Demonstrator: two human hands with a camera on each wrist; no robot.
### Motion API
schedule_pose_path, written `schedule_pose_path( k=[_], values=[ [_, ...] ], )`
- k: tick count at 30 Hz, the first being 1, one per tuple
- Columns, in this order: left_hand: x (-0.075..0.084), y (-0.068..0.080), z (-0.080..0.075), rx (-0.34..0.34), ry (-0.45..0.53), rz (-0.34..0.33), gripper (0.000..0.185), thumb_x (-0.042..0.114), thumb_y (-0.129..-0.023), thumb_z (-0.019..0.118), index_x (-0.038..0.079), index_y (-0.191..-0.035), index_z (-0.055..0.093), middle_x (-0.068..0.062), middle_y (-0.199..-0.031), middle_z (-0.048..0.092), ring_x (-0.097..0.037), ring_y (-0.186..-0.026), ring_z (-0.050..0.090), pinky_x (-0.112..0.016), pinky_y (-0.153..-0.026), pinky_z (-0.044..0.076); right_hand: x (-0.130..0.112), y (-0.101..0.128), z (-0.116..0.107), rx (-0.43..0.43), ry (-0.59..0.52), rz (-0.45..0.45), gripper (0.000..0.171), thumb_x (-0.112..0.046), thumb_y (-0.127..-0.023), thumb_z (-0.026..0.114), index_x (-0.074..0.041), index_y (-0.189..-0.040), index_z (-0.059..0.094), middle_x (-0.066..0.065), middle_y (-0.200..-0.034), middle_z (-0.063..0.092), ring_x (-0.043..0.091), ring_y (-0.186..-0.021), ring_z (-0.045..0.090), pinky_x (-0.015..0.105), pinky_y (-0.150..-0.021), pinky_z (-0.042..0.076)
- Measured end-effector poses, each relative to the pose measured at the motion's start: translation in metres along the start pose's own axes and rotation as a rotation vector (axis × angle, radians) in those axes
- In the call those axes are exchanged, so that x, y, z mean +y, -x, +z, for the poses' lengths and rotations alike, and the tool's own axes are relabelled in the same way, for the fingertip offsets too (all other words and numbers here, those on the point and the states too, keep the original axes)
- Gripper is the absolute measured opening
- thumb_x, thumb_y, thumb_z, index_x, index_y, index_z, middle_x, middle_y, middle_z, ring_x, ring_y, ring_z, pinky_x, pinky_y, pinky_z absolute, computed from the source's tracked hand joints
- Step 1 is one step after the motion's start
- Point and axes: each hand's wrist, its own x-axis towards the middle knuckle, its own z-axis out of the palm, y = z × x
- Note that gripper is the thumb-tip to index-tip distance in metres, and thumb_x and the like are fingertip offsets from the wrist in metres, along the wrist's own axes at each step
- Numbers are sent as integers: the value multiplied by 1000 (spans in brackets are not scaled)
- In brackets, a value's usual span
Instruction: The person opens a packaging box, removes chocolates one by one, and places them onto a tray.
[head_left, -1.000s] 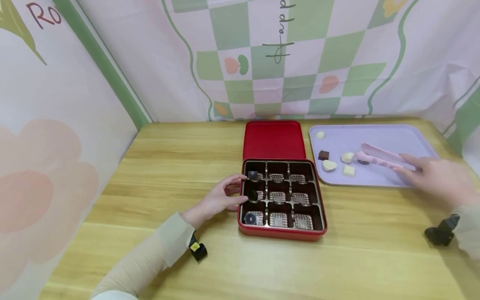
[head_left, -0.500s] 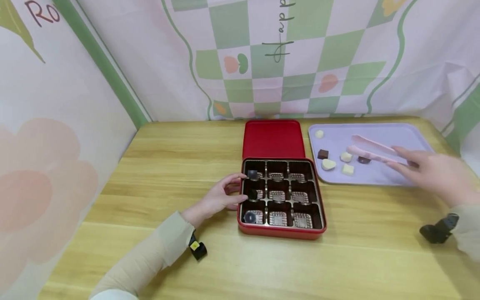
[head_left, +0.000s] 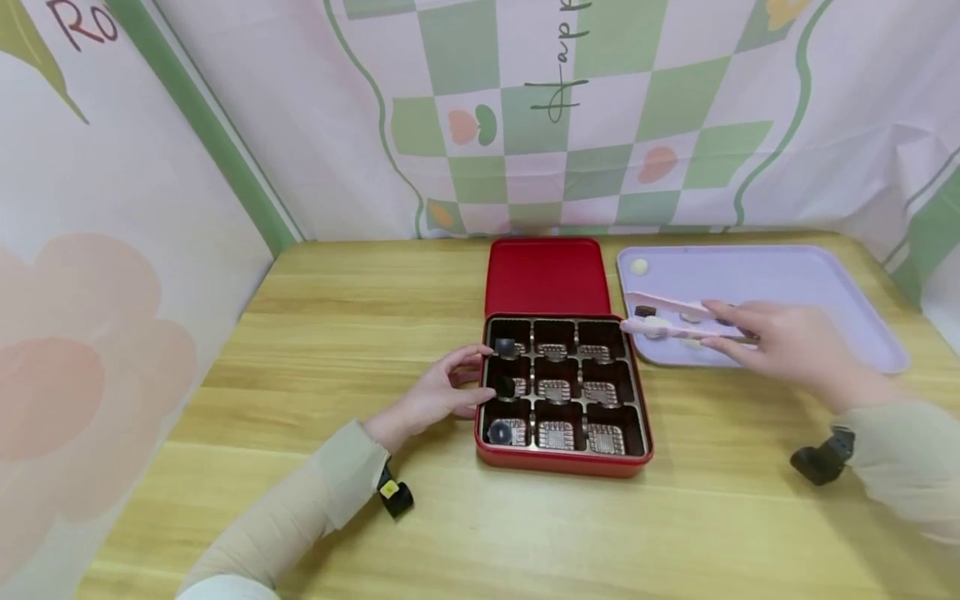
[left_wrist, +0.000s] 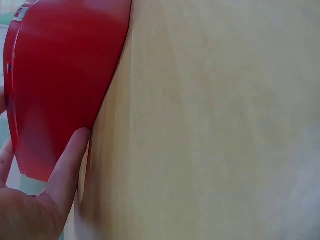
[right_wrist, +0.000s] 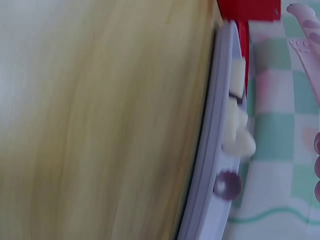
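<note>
My left hand (head_left: 442,387) rests its fingers and thumb against the left side of a red tin box (head_left: 566,465). A dark insert divides the box into several compartments. The left column holds a dark square chocolate (head_left: 506,347), a dark piece (head_left: 505,387) and a dark round chocolate (head_left: 500,432). My right hand (head_left: 787,346) grips pink tongs (head_left: 675,332) above a lavender tray (head_left: 810,275). Their arms stand apart, tips near a dark cube-shaped chocolate (head_left: 645,311). In the right wrist view, the tongs (right_wrist: 306,25) show at the right edge.
The red lid (head_left: 547,277) lies behind the box, beside the tray. A white chocolate (head_left: 638,266) sits at the tray's back left corner. Other white and dark pieces are partly hidden by the tongs and hand. A patterned cloth (head_left: 540,175) hangs behind the wooden table (head_left: 360,308).
My right hand has moved left over the tray with the tongs, whose tips have gone from the round dark chocolate to near the dark cube. My left hand stays against the box.
</note>
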Motion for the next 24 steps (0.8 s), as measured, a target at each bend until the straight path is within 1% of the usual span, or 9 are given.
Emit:
schedule_pose_path(
  k=[3,6,9,12,15,17,20,22,24],
  values=[
    [1,0,0,-3,-3,-2,58,3,-85,68,17,-136,46,-15,-141,40,-31,-129,41,-35,-78,59,-8,-7,6,39,7,-58,69,-68,-88,43,-8,-107,70,3,-64,59,10,-44,39,28,-36,33],
    [2,1,0,-8,0,-5,58,3,-85,68,17,-137,46,-14,-142,39,-31,-129,41,-36,-77,60,-16,-14,9,56,4,-73,77,-72,-89,30,-10,-107,70,-3,-59,48,6,-44,29,25,-36,27],
    [2,1,-1,-11,-2,-5,59,3,-85,68,17,-137,45,-14,-142,39,-31,-130,40,-35,-77,60,-23,-23,11,55,-8,-83,77,-73,-88,29,-11,-107,70,-3,-60,50,5,-45,29,26,-36,28],
    [1,0,-1,-14,1,-9,59,4,-85,68,18,-137,45,-14,-142,39,-31,-130,40,-35,-76,60,-30,-34,11,33,-18,-99,76,-73,-89,28,-12,-109,70,-2,-62,52,7,-44,32,28,-35,30],
    [1,0,-1,-15,2,-12,59,4,-85,68,18,-137,45,-14,-142,39,-31,-129,40,-36,-75,60,-36,-44,10,-11,-19,-111,72,-71,-89,32,-13,-112,68,0,-65,56,9,-44,38,30,-35,33],
    [0,0,-1,-14,1,-10,59,4,-85,68,18,-137,45,-14,-142,39,-31,-129,41,-36,-76,60,-40,-52,9,-43,-17,-119,67,-68,-89,39,-13,-113,68,0,-67,57,9,-45,40,30,-36,34],
    [0,0,-1,-10,1,-6,58,3,-85,68,17,-137,46,-15,-141,40,-31,-129,41,-36,-77,60,-48,-65,7,-92,-18,-143,56,-60,-87,54,-13,-115,68,-2,-67,56,7,-46,40,29,-37,35],
    [1,0,0,-6,-2,-4,58,3,-85,67,17,-137,46,-15,-141,41,-32,-128,42,-36,-77,60,-55,-74,5,-121,-20,-154,52,-55,-86,59,-13,-115,68,-1,-68,58,7,-46,43,30,-38,37],
    [1,1,0,-1,-7,-4,58,3,-85,67,17,-137,46,-15,-141,41,-32,-128,42,-36,-77,60,-63,-83,4,-178,-15,-146,48,-49,-83,66,-14,-117,68,0,-70,61,8,-47,45,29,-38,37]
  ],
)
